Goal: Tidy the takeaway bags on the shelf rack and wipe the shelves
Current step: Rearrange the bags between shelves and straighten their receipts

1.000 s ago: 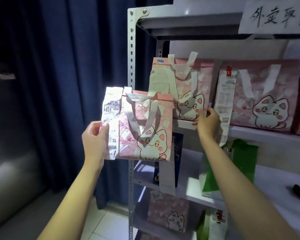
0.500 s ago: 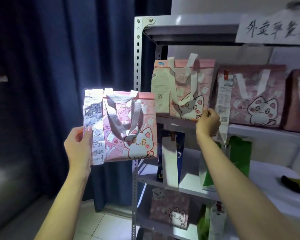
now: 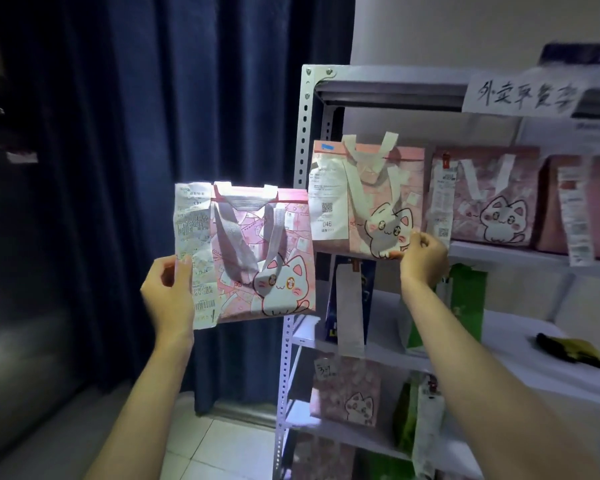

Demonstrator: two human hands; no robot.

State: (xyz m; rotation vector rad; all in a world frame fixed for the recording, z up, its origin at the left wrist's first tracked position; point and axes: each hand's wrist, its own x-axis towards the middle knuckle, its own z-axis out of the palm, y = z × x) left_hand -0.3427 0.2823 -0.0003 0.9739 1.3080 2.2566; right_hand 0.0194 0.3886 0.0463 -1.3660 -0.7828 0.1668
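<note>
Here: one pink cat bag off the rack, one being gripped on it.

Left hand [image 3: 168, 299] holds a pink bag [image 3: 264, 254] upright, left of the shelf rack [image 3: 303, 140] and clear of it; fingers [image 3: 184, 271] pinch its left edge over the receipt [image 3: 194, 251]. Right hand [image 3: 423, 259] is nearer the rack, fingers curled tight on the lower right corner of the shelf bag [image 3: 371, 199] standing on the upper shelf [image 3: 506, 252]. Held bag lies left of and slightly below that shelf; likely a rightward, upward move to reseat it.
</note>
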